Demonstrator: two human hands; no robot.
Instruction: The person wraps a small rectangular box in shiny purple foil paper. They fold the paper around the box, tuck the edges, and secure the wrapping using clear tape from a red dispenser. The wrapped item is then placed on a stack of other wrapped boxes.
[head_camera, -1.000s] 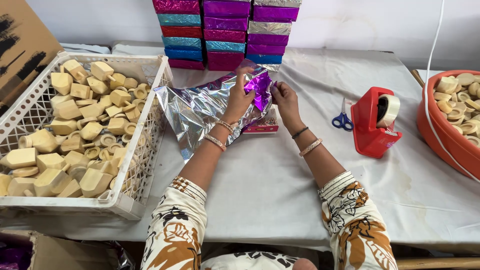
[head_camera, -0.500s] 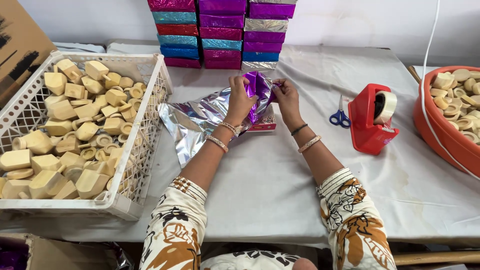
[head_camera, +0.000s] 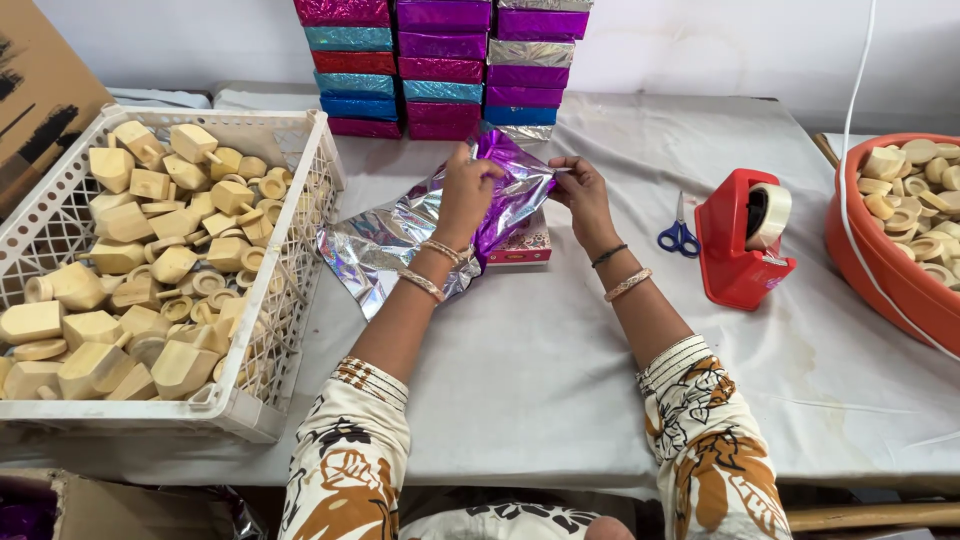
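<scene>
I see my left hand (head_camera: 468, 190) pressed on a sheet of shiny purple foil wrap (head_camera: 510, 195), fingers closed over its raised fold, and my right hand (head_camera: 583, 195) pinching the sheet's right edge between thumb and fingertips. The foil is lifted over a small patterned box (head_camera: 525, 247) that lies on the white table cloth (head_camera: 560, 360), just in front of the hands; the silver underside of the sheet trails down to the left across the cloth. Behind the hands stands a stack of boxes already wrapped in foil (head_camera: 445, 65), in purple, blue, red and silver. At my left a white plastic crate (head_camera: 300, 230) holds pale wooden pieces (head_camera: 150, 260). At my right sit blue-handled scissors (head_camera: 679, 232), a red tape dispenser (head_camera: 745, 245) and an orange tub (head_camera: 880, 270) of more wooden pieces.
</scene>
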